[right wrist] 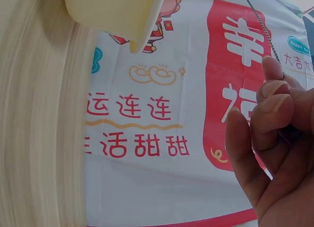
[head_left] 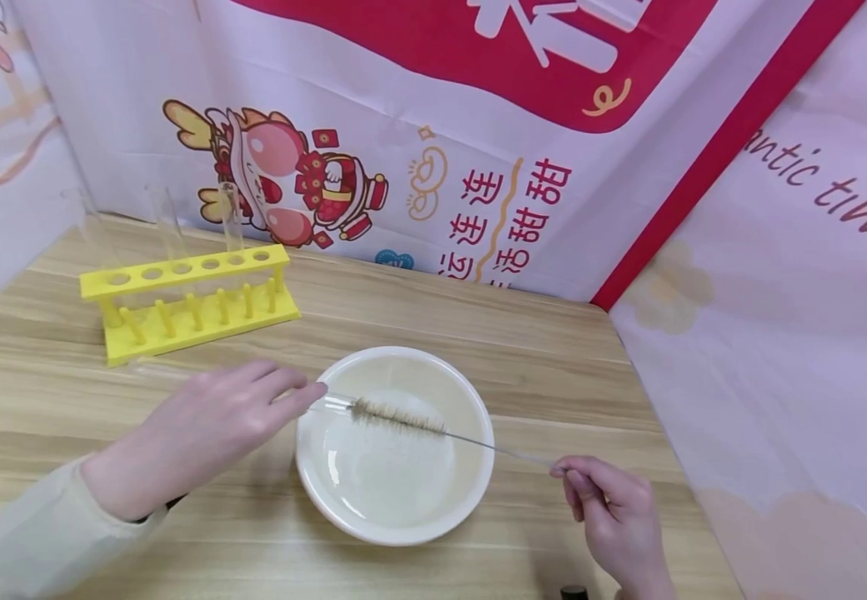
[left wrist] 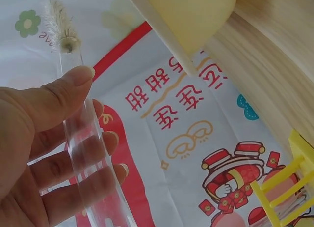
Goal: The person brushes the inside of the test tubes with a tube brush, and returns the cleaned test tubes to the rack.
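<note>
My left hand (head_left: 216,421) grips a clear glass test tube (left wrist: 91,148), thumb on one side and fingers curled round the other. A bristle brush (head_left: 399,417) with pale tufts and a thin twisted-wire handle lies in line with the tube, its tip right at the tube's mouth and most of the bristles outside. At the far end of the wire, my right hand (head_left: 617,521) pinches the handle between thumb and fingers. Tube mouth and bristles are over a white round basin (head_left: 396,537), which stands on the table.
At the back left stands a yellow test tube rack (head_left: 201,333) with several clear tubes (head_left: 167,221) upright in it. Another clear tube (head_left: 156,369) lies in front of the rack. A small black object (head_left: 573,592) shows at the bottom edge. Printed cloth (head_left: 403,242) hangs behind the wooden table (head_left: 553,350).
</note>
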The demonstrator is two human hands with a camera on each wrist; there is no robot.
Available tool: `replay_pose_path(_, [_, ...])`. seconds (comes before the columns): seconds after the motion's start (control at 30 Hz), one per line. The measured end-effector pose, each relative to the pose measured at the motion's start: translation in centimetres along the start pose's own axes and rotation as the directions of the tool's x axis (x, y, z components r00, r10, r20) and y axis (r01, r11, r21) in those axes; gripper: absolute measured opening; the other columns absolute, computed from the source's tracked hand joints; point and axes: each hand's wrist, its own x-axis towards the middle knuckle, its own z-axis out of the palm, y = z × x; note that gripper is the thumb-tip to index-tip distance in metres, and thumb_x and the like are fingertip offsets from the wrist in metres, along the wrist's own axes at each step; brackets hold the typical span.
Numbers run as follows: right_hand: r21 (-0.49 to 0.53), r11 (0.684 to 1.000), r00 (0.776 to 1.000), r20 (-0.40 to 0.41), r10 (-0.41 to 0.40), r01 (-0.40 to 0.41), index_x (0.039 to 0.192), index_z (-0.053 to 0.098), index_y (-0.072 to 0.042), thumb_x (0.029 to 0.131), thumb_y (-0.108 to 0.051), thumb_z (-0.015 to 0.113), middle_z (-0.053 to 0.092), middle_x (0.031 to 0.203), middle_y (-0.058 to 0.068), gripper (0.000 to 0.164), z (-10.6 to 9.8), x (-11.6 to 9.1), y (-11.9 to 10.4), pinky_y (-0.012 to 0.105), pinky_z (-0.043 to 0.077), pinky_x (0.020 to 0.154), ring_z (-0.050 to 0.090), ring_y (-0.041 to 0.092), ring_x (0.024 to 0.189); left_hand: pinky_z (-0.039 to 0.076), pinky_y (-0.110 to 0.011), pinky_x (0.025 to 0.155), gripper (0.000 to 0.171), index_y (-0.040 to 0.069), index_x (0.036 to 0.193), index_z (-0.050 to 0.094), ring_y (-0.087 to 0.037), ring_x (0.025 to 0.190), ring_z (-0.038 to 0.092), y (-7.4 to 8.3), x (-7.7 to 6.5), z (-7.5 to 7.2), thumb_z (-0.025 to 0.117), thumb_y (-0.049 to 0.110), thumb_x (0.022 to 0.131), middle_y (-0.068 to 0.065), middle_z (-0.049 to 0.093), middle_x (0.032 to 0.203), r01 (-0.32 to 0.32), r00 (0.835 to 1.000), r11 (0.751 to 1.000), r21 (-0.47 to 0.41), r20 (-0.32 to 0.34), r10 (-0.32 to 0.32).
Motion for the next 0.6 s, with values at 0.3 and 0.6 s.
replay_pose_path(0.3, [0.025, 0.997, 0.997, 0.012, 0.073, -0.073, 0.089, 0.068, 0.006, 0.076, 0.034, 0.054, 0.052, 0.058, 0.002, 0.034, 0.9, -0.7, 0.5, 0.012, 0.038, 0.040, 0.044, 0.006, 0.043, 0.059, -0.040, 0.057, 0.042, 0.007, 0.115, 0.071, -0.024, 0.088, 0.067, 0.3, 0.7, 0.2, 0.073, -0.007, 0.075, -0.007, 0.069, 0.099, -0.020, 1.000, 0.998, -0.052, -0.022, 0.019])
replay_pose_path(0.6, [0.035, 0.989, 0.989, 0.030, 0.144, -0.145, 0.091, 0.069, 0.003, 0.077, 0.033, 0.054, 0.052, 0.056, 0.002, 0.037, 2.0, -0.2, -0.2, 0.012, 0.037, 0.038, 0.044, 0.004, 0.043, 0.059, -0.037, 0.057, 0.042, 0.008, 0.110, 0.071, -0.022, 0.086, 0.067, 1.0, 1.8, 0.0, 0.082, -0.003, 0.072, -0.006, 0.069, 0.097, -0.044, 0.999, 0.997, -0.063, -0.023, 0.043])
